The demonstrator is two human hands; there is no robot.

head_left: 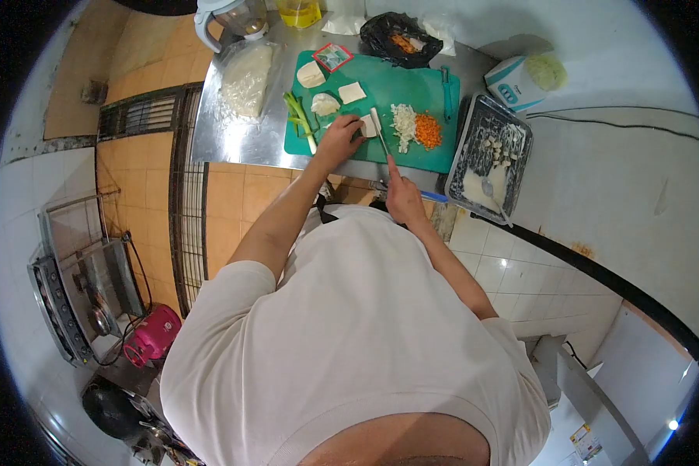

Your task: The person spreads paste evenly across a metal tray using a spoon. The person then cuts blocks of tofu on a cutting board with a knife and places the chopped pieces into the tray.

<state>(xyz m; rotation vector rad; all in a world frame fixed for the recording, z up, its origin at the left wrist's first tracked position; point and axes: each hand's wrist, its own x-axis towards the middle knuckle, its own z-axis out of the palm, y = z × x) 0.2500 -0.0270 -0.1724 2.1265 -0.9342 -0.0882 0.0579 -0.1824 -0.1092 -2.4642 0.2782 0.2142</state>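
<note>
My right hand (pixel 405 198) is closed round the handle of a knife (pixel 380 132). Its blade stands at the right end of a white slab of food (pixel 369 126) on a green cutting board (pixel 365 71). Bent over the slab's left side, my left hand (pixel 339 143) has its fingertips on it. Other white pieces lie farther back: a flat slab (pixel 352 92), a rounded chunk (pixel 311 74) and another chunk (pixel 325 104). To the right are a pile of chopped white bits (pixel 403 126) and a pile of diced orange bits, like carrot (pixel 427 130). Green onion stalks (pixel 300 118) lie at the left.
A metal tray (pixel 481 159) with white cubes, white paste and a spoon stands right of the board. A teal-handled tool (pixel 446 93) lies on the board's right edge. Behind are a black bag (pixel 401 40), a plastic-wrapped bundle (pixel 248 78) and a jug (pixel 238 17).
</note>
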